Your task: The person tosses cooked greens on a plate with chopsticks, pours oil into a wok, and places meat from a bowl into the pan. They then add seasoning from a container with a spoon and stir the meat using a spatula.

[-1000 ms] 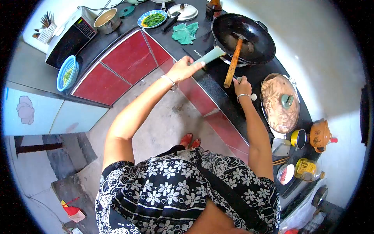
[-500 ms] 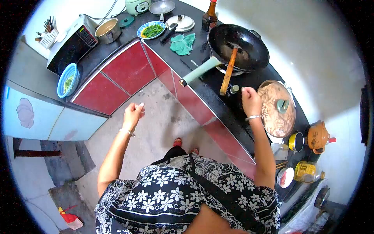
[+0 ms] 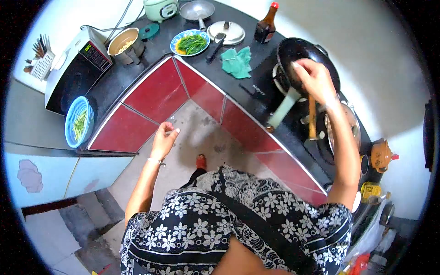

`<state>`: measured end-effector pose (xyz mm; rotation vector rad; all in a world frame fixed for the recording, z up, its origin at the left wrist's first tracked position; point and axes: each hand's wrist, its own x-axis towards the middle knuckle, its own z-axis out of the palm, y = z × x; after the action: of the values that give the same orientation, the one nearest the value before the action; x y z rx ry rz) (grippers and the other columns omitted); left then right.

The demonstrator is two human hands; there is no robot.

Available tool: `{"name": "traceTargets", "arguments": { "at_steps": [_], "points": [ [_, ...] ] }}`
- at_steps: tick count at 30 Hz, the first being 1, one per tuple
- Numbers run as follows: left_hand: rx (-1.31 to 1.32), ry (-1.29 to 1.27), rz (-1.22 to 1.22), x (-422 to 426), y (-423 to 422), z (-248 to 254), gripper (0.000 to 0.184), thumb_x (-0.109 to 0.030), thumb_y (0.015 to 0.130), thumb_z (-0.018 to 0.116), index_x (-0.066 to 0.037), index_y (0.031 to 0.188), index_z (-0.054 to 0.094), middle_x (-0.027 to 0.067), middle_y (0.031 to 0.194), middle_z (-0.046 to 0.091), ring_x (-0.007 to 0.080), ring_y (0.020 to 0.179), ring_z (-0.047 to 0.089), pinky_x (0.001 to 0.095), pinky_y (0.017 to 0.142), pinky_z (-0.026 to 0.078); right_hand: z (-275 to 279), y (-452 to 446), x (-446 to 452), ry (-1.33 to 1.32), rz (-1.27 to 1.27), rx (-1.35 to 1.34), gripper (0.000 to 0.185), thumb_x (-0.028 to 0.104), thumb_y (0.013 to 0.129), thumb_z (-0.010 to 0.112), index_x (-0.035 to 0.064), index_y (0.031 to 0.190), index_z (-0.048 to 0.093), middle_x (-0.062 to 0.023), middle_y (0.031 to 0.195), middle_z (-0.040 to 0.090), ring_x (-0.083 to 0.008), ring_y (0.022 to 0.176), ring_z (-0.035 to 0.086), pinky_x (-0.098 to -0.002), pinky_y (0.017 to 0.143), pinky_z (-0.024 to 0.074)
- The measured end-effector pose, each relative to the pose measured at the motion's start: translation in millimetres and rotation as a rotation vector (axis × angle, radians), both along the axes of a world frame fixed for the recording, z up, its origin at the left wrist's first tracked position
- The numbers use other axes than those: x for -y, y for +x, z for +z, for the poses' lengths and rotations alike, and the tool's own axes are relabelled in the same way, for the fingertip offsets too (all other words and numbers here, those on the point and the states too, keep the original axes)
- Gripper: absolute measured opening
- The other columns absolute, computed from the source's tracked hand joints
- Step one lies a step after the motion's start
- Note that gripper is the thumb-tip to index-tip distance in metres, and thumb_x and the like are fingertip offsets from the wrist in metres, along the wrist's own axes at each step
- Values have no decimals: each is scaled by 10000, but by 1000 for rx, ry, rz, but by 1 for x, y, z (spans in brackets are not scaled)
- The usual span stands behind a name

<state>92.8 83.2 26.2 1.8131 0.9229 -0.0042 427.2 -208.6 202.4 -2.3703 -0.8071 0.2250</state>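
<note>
Head view: I look down on a dark surface, with the wok on the stove, right of centre in the upper half of the frame.
Right hand: over the wok and hiding part of it, fingers bent in, thumb and fingertips close together; I cannot tell whether anything small sits between them, or whether they touch the wok.
Left hand: left of centre, half curled with the fingertips near one another; I see nothing in it, and only floor and red cabinet fronts behind it.
Wok: I judge it heavy, stiff and perhaps hot, its inside possibly slick with oil; the bare rim looks a poor place to hold.
Green handle: sticks out from the wok toward the lower left; I would grip it near its free end, braced against the wok's weight.
Wooden handle: reaches down out of the wok, partly hidden by the right hand; likely light and stiff, best held along its lower shaft.
Cloth: crumpled left of the wok; soft, light, easily pinched anywhere.
Bottle: upright above the cloth, probably glass and breakable.
</note>
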Motion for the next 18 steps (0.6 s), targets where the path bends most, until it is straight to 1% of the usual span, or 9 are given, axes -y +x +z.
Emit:
{"name": "traceTargets", "arguments": {
  "at_steps": [4, 6, 8, 12, 13, 14, 16, 17, 18],
  "points": [
    [34, -47, -99, 32, 59, 37, 299, -187, 798, 629, -29, 1013, 494, 40, 909, 540, 110, 793, 515, 252, 669, 437, -11, 53, 18, -200, 161, 35, 266, 288, 822, 528, 53, 897, 628, -172, 765, 620, -348, 756, 599, -397, 693, 471],
    [-23, -119, -123, 47, 101, 71, 300, -186, 802, 624, -28, 1021, 494, 35, 892, 544, 100, 772, 518, 241, 642, 437, 7, 73, 61, -349, 156, 69, 259, 288, 822, 527, 71, 923, 625, -170, 817, 622, -348, 801, 591, -404, 723, 468],
    [21, -84, -144, 58, 133, 79, 289, -169, 812, 612, -19, 1030, 497, 39, 868, 569, 94, 748, 526, 225, 632, 437, 8, 74, 118, -363, 77, 157, 240, 266, 834, 522, 80, 957, 609, -152, 901, 617, -321, 872, 583, -401, 741, 461],
    [92, 52, -354, 63, 220, 92, 246, -138, 833, 582, 9, 1016, 511, 55, 903, 590, 108, 798, 547, 241, 710, 445, 21, 79, 216, -397, -98, 246, 196, 150, 799, 560, 71, 973, 604, -140, 865, 600, -317, 794, 580, -379, 727, 460],
    [160, 3, -329, 75, 228, 120, 233, -145, 833, 584, 5, 1001, 522, 42, 872, 587, 103, 786, 544, 243, 707, 442, 41, 58, 236, -426, -199, 213, 184, 104, 783, 565, 67, 958, 608, -149, 865, 594, -319, 761, 574, -379, 731, 457],
    [215, 43, -397, 77, 252, 122, 216, -149, 832, 588, -4, 982, 535, 34, 853, 587, 98, 768, 538, 241, 699, 438, 40, 62, 257, -369, -121, 255, 255, 81, 790, 546, 102, 1041, 586, -154, 843, 590, -334, 783, 574, -382, 745, 460],
    [260, 47, -427, 76, 289, 118, 206, -147, 826, 591, -6, 968, 539, 23, 830, 586, 91, 753, 537, 234, 675, 439, 32, 56, 277, -486, -115, 259, 370, 78, 804, 522, 168, 1163, 523, -146, 849, 581, -355, 812, 567, -384, 769, 462],
    [251, 69, -462, 76, 312, 120, 212, -151, 818, 599, -5, 959, 536, 7, 797, 563, 79, 721, 513, 224, 640, 427, 25, 58, 293, -551, -21, 347, 495, 71, 818, 492, 247, 1272, 409, -146, 935, 560, -376, 775, 571, -397, 711, 487],
    [220, 20, -431, 72, 336, 110, 220, -158, 807, 611, -5, 949, 540, -12, 742, 529, 71, 663, 481, 221, 591, 411, 24, 58, 294, -604, -21, 314, 510, 69, 818, 488, 260, 1281, 392, -148, 965, 549, -375, 750, 573, -403, 680, 490]
  ]
}}
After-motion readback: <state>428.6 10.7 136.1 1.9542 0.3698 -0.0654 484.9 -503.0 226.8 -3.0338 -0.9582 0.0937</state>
